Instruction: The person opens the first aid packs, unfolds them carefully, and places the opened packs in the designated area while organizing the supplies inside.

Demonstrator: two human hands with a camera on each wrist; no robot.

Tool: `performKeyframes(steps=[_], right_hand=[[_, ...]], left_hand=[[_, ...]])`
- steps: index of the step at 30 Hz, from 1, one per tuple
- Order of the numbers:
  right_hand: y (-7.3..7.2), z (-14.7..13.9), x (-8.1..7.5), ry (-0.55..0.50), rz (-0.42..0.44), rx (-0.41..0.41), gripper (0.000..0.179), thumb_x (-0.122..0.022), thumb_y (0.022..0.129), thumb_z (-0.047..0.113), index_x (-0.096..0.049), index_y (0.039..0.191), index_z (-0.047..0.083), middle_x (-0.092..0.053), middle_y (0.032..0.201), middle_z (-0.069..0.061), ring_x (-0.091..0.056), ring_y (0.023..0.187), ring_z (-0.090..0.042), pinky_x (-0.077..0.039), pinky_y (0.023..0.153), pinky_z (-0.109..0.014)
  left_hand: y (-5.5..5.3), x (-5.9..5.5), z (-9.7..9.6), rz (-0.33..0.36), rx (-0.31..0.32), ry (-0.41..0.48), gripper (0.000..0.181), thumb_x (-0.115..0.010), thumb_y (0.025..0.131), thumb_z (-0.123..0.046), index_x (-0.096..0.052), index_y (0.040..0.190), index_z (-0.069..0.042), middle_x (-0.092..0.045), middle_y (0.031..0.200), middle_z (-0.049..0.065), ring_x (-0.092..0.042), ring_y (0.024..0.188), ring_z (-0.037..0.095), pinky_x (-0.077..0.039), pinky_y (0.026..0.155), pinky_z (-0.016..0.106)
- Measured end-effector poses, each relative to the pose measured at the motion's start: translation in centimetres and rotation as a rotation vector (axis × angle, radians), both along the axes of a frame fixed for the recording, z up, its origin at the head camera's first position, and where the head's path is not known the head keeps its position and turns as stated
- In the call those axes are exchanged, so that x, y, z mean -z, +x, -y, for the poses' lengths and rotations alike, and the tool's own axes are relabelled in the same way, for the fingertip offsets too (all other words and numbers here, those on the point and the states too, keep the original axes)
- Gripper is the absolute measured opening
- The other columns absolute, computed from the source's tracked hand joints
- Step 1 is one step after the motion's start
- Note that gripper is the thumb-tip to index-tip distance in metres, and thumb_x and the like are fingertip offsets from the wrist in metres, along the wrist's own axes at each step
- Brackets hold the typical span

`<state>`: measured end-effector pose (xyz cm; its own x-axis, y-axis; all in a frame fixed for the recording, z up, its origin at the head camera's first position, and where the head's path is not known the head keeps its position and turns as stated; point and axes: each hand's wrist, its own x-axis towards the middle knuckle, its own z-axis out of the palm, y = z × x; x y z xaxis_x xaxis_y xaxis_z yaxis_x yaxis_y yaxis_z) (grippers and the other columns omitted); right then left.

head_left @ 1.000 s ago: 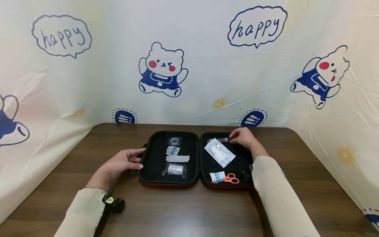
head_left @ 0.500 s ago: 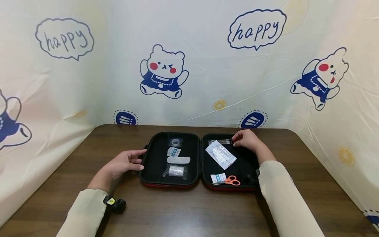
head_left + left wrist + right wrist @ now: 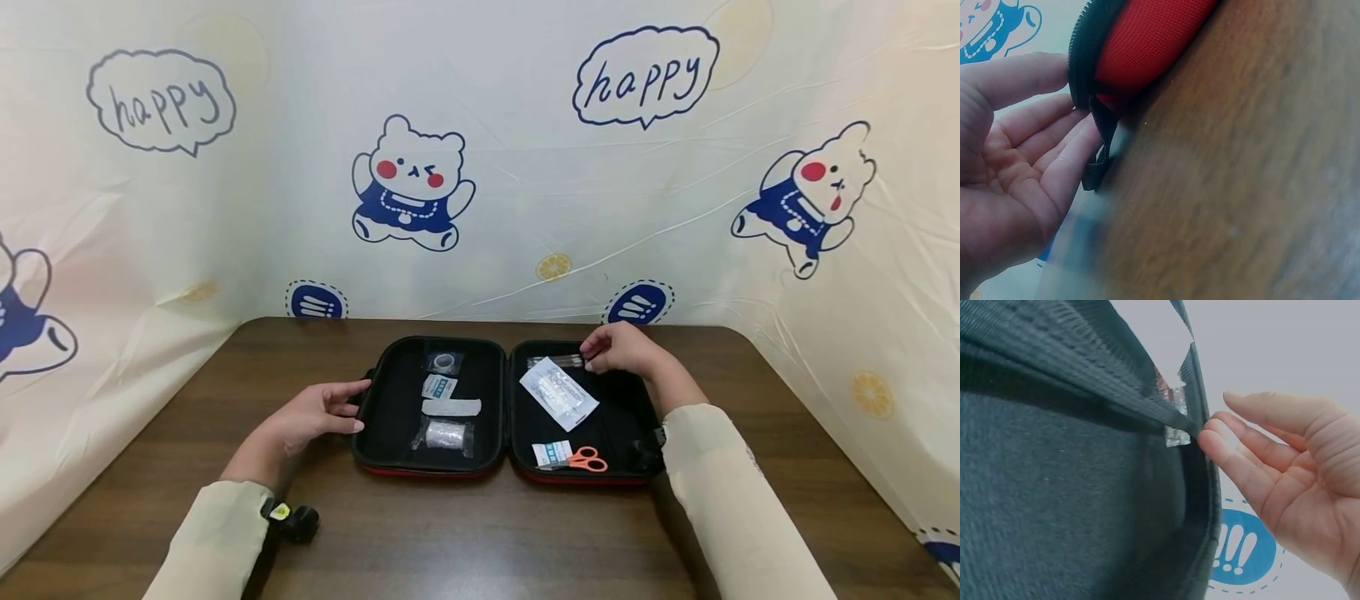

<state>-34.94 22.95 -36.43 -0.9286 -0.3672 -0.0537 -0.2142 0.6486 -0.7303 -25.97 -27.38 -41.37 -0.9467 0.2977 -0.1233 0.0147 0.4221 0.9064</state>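
Observation:
A black-lined, red-shelled zip case point(image 3: 506, 454) lies unfolded on the wooden table. My left hand point(image 3: 318, 408) touches its left rim with loosely bent fingers; in the left wrist view a fingertip meets the black strap point(image 3: 1105, 134). At the far edge of the right half is my right hand point(image 3: 618, 348), beside a narrow clear packet point(image 3: 558, 362). In the right wrist view, the fingertips are at the case wall by the packet's crinkled end point(image 3: 1178, 437), with the thumb apart. A white sachet point(image 3: 558, 393) and orange-handled scissors point(image 3: 588, 459) lie in that half.
The left half holds a tape roll point(image 3: 444, 362) in a clear bag, a small blue-white packet point(image 3: 438, 387), a white strip point(image 3: 452, 407) and a wrapped white roll point(image 3: 445, 434). Another blue-white packet point(image 3: 552, 452) sits by the scissors. A printed curtain point(image 3: 517, 192) surrounds the table.
My right forearm has swung outward to the right, while its fingers shifted slightly right and then back left near the narrow packet. My left hand stays at the left rim.

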Motion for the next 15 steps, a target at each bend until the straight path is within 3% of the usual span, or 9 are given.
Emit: performKeyframes(steps=[5, 15], right_hand=[[0.57, 0.14, -0.58, -0.021, 0.037, -0.043, 0.041, -0.072, 0.084, -0.002, -0.061, 0.123, -0.005, -0.064, 0.112, -0.024, -0.064, 0.088, -0.024, -0.058, 0.076, -0.036], [0.71, 0.18, 0.16, -0.025, 0.146, -0.152, 0.039, -0.072, 0.084, -0.002, -0.063, 0.121, -0.004, -0.067, 0.104, -0.017, -0.064, 0.087, -0.022, -0.058, 0.077, -0.037]], left_hand=[[-0.01, -0.10, 0.09, 0.001, -0.004, -0.005, 0.077, -0.078, 0.082, -0.012, -0.040, 0.148, -0.003, -0.034, 0.150, 0.027, -0.048, 0.126, 0.041, -0.042, 0.103, 0.050], [0.08, -0.07, 0.01, 0.008, -0.001, 0.000, 0.077, -0.078, 0.083, -0.013, -0.039, 0.148, -0.003, -0.034, 0.150, 0.027, -0.048, 0.127, 0.041, -0.042, 0.103, 0.050]])
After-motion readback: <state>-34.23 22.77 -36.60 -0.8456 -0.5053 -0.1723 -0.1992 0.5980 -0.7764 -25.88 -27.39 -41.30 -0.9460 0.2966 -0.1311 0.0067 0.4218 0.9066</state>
